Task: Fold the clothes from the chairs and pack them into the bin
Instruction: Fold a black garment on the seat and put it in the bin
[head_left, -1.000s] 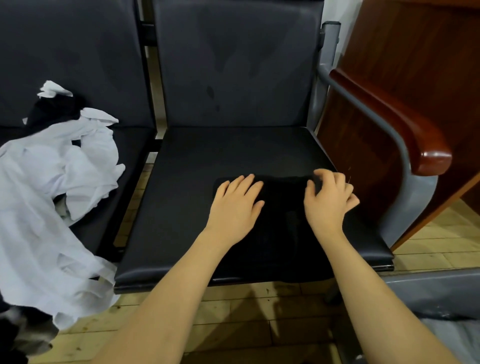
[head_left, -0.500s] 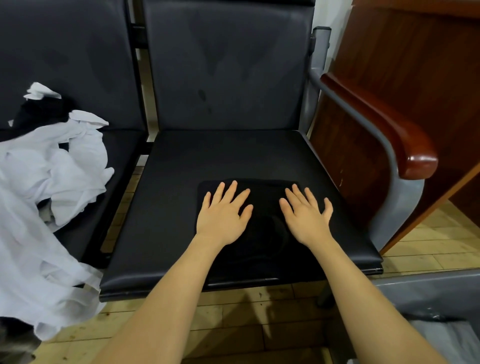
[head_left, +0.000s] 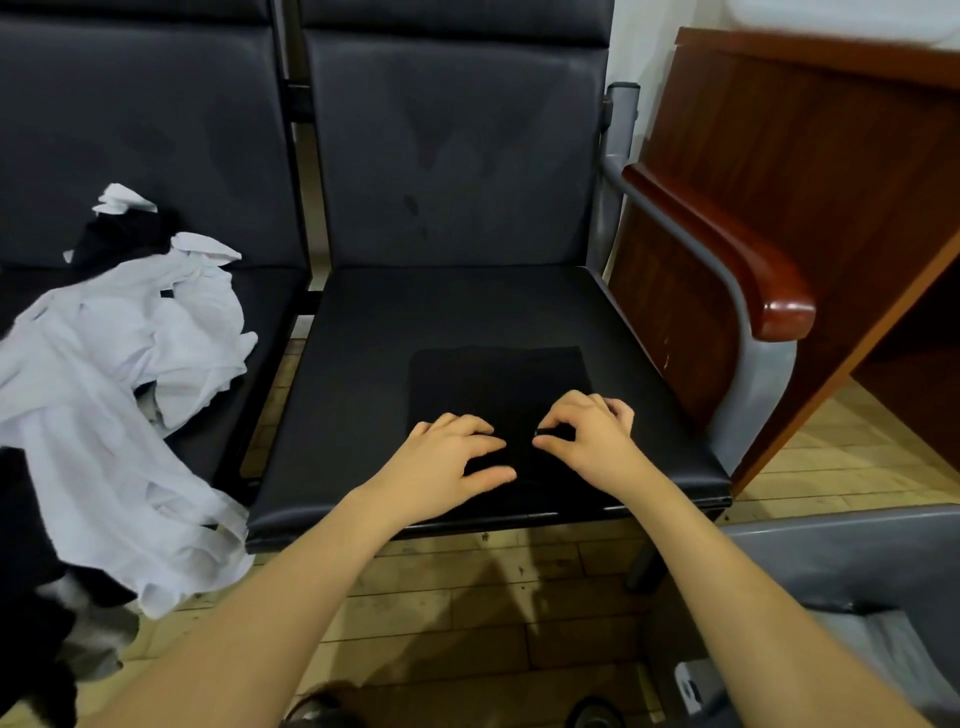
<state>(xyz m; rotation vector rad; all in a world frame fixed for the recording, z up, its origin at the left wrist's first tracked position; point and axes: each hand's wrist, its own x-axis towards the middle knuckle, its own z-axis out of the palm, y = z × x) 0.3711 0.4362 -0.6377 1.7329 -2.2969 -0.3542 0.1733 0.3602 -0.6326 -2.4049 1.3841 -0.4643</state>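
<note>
Left hand (head_left: 457, 454): fingers curled, gripping the near edge of the folded black garment (head_left: 498, 384). Right hand (head_left: 589, 436): thumb and forefinger pinching the same edge, just beside the left. Garment: flat rectangle on the right chair seat (head_left: 363, 364). I judge folding of this piece done or nearly so; next I must lift it without letting it unfold. Bin (head_left: 852, 561): grey, lower right, near. Unfolded white clothes (head_left: 119, 374): left chair.

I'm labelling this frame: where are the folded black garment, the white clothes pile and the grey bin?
folded black garment (head_left: 498, 379): head view, far flat half.
white clothes pile (head_left: 104, 395): head view, middle.
grey bin (head_left: 841, 556): head view, rim.
</note>
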